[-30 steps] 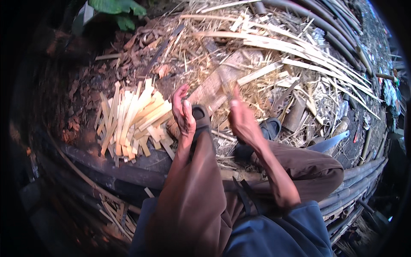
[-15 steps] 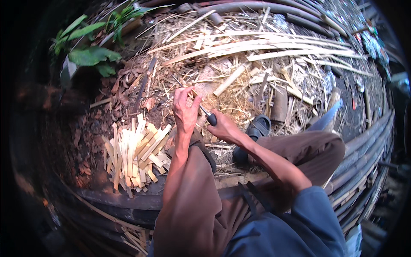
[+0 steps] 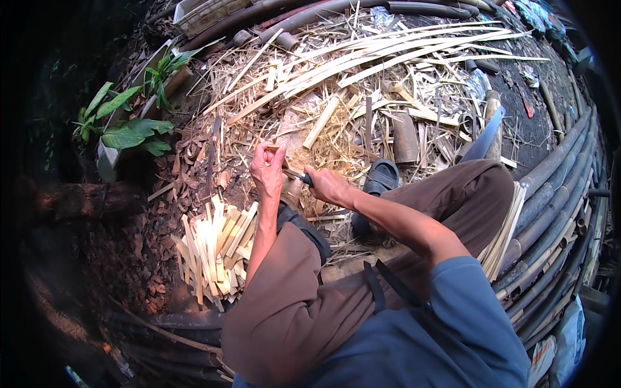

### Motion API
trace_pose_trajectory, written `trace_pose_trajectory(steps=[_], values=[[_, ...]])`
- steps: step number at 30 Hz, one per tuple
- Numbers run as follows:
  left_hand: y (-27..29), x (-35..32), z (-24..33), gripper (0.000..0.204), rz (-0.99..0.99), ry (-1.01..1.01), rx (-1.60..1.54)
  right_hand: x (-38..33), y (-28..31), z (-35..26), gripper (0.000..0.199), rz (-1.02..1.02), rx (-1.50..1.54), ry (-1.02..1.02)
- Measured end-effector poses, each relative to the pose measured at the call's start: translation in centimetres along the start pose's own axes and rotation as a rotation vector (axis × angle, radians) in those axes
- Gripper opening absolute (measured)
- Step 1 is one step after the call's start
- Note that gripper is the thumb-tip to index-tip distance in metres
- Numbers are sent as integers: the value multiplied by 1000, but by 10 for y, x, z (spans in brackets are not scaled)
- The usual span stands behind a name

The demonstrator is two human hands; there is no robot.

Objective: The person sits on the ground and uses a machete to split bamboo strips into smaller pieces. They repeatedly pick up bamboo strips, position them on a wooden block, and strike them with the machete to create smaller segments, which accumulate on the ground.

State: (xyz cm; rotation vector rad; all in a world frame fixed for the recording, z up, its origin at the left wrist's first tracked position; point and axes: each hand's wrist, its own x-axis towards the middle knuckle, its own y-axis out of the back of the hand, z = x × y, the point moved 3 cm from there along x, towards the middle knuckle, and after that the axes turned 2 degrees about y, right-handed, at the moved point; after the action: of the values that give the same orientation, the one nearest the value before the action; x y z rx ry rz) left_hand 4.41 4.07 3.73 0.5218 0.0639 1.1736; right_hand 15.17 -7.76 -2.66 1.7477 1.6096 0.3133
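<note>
My left hand [image 3: 266, 173] is closed, pinching a short bamboo strip [image 3: 273, 148] between thumb and fingers; most of the strip is hidden. My right hand [image 3: 328, 185] grips the dark handle of a knife [image 3: 306, 178]. Its narrow blade points left toward my left hand; whether it touches the strip I cannot tell. Below my left forearm lies a heap of pale split bamboo strips [image 3: 220, 252]. Both hands are held out past my knees, above ground strewn with shavings [image 3: 317, 158].
Long bamboo slats [image 3: 388, 48] lie across the far ground. A blue saw blade [image 3: 485, 136] leans at the right near a bamboo piece [image 3: 405, 138]. Bamboo poles [image 3: 550, 174] stack along the right. Leafy plants [image 3: 132, 134] grow at the left, and a pale crate [image 3: 207, 14] stands behind.
The view has shifted, bringing the crate into sight. My right hand and the knife have drawn slightly back from my left hand, so more of the blade shows. Both hands keep their holds.
</note>
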Motion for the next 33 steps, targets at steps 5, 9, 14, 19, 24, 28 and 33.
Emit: trace_pose_trajectory(steps=[5, 9, 14, 19, 24, 28, 33], values=[[-6, -6, 18, 20, -54, -72, 52, -2, -14, 22, 34, -26, 154, 80], [-4, 2, 19, 20, -5, -137, 149, 2, -5, 22, 21, -159, -431, 127], [40, 17, -18, 20, 93, 164, -105, -44, -23, 42, 32, 22, -112, 114], [116, 21, -26, 29, 498, -28, 148, -89, -11, 30, 39, 4, 196, -23], [98, -1, -29, 25, 474, 214, -57, -87, 3, 19, 39, 210, 286, -172], [80, -30, -68, 20, 400, 275, 42, -78, 1, 4, 40, 218, 181, -75], [63, -34, -75, 45, 178, 503, -89, -83, -23, -12, 44, 169, 264, -4]])
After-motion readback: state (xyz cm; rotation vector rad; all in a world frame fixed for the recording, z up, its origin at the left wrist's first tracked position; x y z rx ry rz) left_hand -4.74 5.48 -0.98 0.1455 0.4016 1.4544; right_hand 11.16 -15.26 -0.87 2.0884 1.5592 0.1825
